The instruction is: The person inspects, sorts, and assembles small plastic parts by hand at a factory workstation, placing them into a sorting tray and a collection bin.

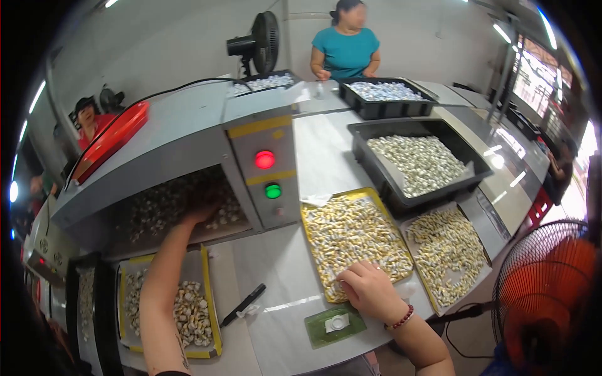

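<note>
Bright overhead tube lighting, window glare right, fisheye-bent dark edges.

Machine (pixel 188 144) at left, tray of sweets (pixel 355 241) to its right, pen (pixel 243 304) between, fan (pixel 542 294) far right.

Single head cam, steep down, close over worktable (pixel 282 276).

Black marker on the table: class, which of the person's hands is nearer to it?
Right. The right hand rests on the yellow tray, right of the marker; the left hand reaches into the machine, farther up.
</note>
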The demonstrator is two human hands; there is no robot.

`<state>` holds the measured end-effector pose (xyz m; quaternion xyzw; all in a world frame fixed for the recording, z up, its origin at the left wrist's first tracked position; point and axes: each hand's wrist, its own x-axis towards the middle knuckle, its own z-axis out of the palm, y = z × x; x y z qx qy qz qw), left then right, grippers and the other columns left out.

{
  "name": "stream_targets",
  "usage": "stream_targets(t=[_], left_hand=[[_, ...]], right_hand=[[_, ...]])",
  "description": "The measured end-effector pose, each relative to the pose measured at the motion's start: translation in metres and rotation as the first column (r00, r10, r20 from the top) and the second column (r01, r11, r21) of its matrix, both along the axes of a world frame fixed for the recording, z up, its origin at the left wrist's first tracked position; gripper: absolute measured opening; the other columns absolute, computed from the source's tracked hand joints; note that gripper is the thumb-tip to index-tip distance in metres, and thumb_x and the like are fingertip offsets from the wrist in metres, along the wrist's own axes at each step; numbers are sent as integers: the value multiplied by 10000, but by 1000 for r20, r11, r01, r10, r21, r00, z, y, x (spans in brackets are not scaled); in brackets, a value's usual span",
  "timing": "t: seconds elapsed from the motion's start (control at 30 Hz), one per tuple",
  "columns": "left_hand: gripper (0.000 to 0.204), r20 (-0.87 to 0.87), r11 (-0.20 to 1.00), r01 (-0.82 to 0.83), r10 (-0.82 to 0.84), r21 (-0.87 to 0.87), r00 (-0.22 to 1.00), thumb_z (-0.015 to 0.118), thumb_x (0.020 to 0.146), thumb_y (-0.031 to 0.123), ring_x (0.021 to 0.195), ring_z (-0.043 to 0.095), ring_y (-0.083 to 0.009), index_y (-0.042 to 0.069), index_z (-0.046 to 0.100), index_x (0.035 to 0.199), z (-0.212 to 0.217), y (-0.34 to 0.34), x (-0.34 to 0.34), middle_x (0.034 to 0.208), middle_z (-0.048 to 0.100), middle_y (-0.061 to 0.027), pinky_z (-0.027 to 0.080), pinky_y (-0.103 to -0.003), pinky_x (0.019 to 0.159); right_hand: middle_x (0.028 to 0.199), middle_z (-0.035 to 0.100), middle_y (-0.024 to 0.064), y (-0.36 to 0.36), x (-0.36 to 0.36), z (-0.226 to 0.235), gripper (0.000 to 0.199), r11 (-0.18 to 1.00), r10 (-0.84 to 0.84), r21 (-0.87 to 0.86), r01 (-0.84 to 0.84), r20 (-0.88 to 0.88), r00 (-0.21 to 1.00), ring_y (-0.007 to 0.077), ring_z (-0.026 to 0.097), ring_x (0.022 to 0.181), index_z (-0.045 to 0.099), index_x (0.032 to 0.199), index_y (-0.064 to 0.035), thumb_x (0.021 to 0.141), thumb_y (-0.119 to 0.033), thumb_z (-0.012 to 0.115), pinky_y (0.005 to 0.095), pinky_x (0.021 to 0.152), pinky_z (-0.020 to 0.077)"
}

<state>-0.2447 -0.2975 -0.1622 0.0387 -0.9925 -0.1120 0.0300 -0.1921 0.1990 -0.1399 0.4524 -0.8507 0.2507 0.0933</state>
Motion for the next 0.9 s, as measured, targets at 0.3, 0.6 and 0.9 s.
stream_targets(t=[0.3,0.6,0.9], left_hand=[[600,-53,997,-77,76,-25,996,460,909,435,1322,297,-348,56,383,1367,9,6,13,1428,329,-191,235,-432,1099],[581,-173,986,-155,142,-63,975,475,914,378,1305,327,-361,56,358,1383,-3,6,12,1405,363,-204,258,-437,1090],[401,-284,964,-138,71,-226,956,466,908,260,955,578,-402,54,500,1250,-7,14,7,1112,581,-233,462,-476,838]], right_hand=[[845,548,40,-5,-1,-7,106,998,-52,-28,52,-3,999,228,536,835,598,897,-119,792,-103,604,349,696,437],[915,563,35,-8,-4,-9,224,990,-123,-81,118,-57,991,226,535,903,609,980,-116,759,-83,606,350,755,437],[920,571,27,-6,-5,-14,212,989,-138,44,144,-116,984,218,531,911,621,953,-115,743,-86,613,344,766,421]])
